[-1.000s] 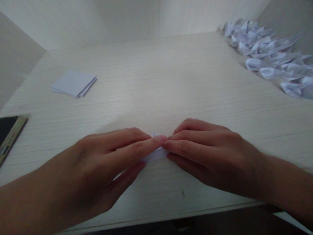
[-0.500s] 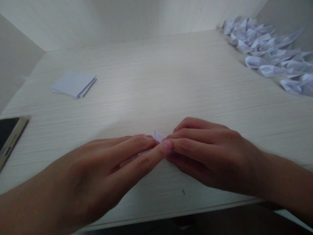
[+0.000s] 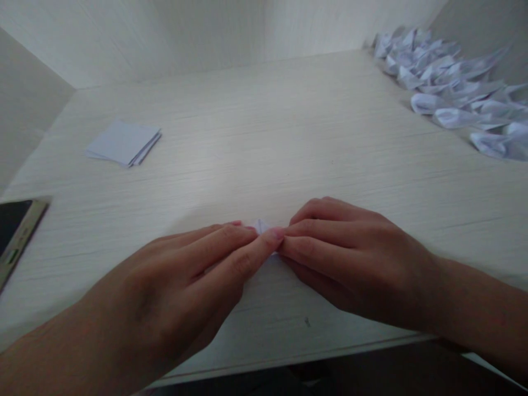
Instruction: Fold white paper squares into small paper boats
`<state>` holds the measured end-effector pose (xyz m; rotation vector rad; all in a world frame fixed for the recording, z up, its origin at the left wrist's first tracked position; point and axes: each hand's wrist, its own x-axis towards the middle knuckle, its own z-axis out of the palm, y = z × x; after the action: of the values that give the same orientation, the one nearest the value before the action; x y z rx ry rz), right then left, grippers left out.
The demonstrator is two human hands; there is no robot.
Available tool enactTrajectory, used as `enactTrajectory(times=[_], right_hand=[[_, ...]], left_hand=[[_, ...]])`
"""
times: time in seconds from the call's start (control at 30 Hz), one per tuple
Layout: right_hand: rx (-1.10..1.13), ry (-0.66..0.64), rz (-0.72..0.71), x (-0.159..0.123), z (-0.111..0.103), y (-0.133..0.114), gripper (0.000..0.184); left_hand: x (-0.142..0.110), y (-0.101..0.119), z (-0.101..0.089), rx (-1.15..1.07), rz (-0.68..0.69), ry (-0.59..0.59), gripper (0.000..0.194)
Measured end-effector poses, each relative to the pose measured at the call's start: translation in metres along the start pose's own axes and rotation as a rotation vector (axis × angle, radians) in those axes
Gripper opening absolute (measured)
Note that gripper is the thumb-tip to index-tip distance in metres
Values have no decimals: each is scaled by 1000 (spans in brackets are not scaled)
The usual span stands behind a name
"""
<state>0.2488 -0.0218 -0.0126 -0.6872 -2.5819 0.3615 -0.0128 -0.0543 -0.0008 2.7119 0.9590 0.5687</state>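
Pressing close together, the left hand (image 3: 177, 291) and the right hand (image 3: 358, 258) meet over a small folded paper (image 3: 260, 225). The small folded paper is white and lies low in the middle of the view, at the near part of the white table (image 3: 264, 148). A little pointy bit of it peeks out at the top, between the fingers of the two hands, and the rest is mostly hidden under them.

The left hand has its fingers stretched out and held down on the paper from the left side. Its pointing finger reaches across and touches the fingertips of the right hand. The right hand has its fingers bent and bunched together, grasping the paper from the right side. The thumbs are too hidden to tell just how they grip.

Up on the left, well apart from the hands, a stack of square papers (image 3: 124, 142) lies flat on the table. The sheets do not line up neatly, so some edges stick out. Nearer on the left, a phone (image 3: 18, 236) with a dark front and a gold-coloured edge is partly cut off by the side of the view.

Far up on the right, lots of white folded paper pieces (image 3: 449, 82) sit in a crowded bunch, with pointy tips and round ends. A small dark mark (image 3: 307, 322) shows on the table just below the hands, near its front edge.
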Motion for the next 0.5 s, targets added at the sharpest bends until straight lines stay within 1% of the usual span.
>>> enactTrajectory(times=[0.1,0.17,0.3,0.4,0.5], right_hand=[[-24,20,3,1,1,-3,21],[-11,39,25,2,3,-4,20],[112,65,97,9,3,-6,16],[235,10,245,19,-3,-4,12],[232,-107,378,32,-12,0,13]], left_hand=[[3,1,2,18,0,3,44],[8,1,4,-15,-28,42,39],[17,-1,7,-42,-119,96,30],[21,-3,7,-82,-201,84,26],[23,-4,5,-149,-280,36,22]])
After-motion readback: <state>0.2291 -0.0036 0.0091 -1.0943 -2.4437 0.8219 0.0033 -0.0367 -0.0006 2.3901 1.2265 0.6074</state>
